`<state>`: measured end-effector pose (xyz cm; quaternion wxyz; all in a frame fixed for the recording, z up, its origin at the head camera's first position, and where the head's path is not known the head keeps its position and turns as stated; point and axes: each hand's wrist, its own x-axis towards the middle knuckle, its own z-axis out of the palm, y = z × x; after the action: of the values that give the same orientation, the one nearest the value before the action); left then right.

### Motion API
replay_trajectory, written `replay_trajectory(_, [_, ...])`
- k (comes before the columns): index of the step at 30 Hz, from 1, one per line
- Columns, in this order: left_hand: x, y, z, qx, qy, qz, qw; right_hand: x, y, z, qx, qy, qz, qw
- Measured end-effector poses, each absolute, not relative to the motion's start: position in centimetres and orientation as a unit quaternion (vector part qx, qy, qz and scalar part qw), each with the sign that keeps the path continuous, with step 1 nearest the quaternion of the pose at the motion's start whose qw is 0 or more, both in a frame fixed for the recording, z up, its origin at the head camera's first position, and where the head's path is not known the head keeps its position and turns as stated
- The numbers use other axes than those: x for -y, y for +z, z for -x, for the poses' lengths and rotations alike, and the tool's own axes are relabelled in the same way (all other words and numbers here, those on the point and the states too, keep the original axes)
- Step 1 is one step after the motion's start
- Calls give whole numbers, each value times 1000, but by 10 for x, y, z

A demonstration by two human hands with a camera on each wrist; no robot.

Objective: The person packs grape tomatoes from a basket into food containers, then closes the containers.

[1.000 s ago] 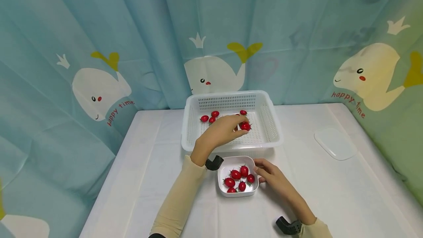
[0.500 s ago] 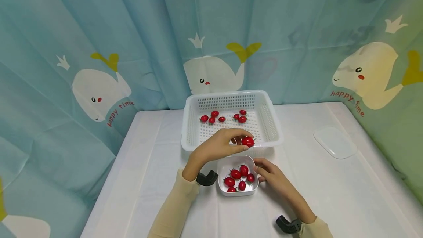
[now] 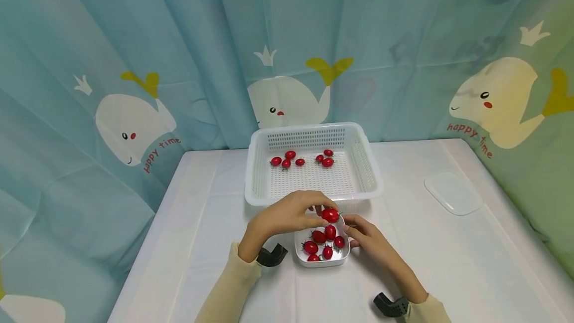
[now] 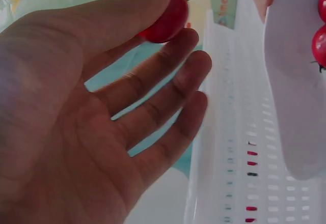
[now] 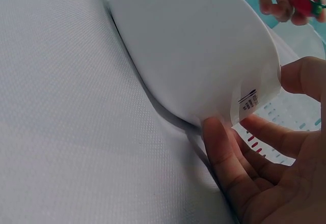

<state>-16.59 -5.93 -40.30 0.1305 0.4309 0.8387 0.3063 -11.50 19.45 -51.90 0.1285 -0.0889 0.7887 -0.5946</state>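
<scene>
Head view: left hand (image 3: 289, 213) pinches the held tomato (image 3: 330, 215), out at its fingertips on the right. Long axis runs roughly left-right, stem end right. It sits over the far-right part of the small white box (image 3: 323, 264); I read it as above the rim, exact height can't be told. Key relation, my call: tomato to far-right rim. Right hand (image 3: 365, 238) grips the box's right wall, fingers just beside the tomato, so tight on that side. At least six boxed tomatoes (image 3: 318, 237) show; bare floor shows in the near-right corner and along the left wall. Far-left of the box is hidden by the left hand. Basket (image 3: 332, 182) is just far of the box, seven loose tomatoes (image 3: 290, 154) inside. Lid (image 3: 454, 193) lies well apart, right. Open tabletop (image 3: 224, 213) left and near.

Left wrist view: thumb clamped on the tomato, fingers opposite; the other fingers stand spread and hold nothing. Gap shows between tomato and box.

Right wrist view: digits are on the box's outer wall and rim, around the label (image 5: 248, 100). Box base looks flat on the cloth. Tomato is beyond the rim, apart from it.
</scene>
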Motion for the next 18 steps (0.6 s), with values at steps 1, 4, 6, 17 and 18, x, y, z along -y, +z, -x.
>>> replay_trajectory(1, [60, -404, 165, -839, 303, -432, 133, -194, -519, 115, -788, -595, 89, 128])
replay_trajectory(4, [63, -406, 164, -845, 290, -426, 142, -194, -520, 115, -786, -598, 94, 127])
replay_trajectory(6, [63, -409, 163, -850, 283, -418, 150, -195, -520, 115, -784, -600, 98, 126])
replay_trajectory(17, [62, -413, 157, -854, 264, -416, 168, -194, -519, 115, -781, -604, 103, 120])
replay_trajectory(18, [62, -414, 156, -855, 262, -414, 172, -193, -519, 115, -780, -606, 104, 120])
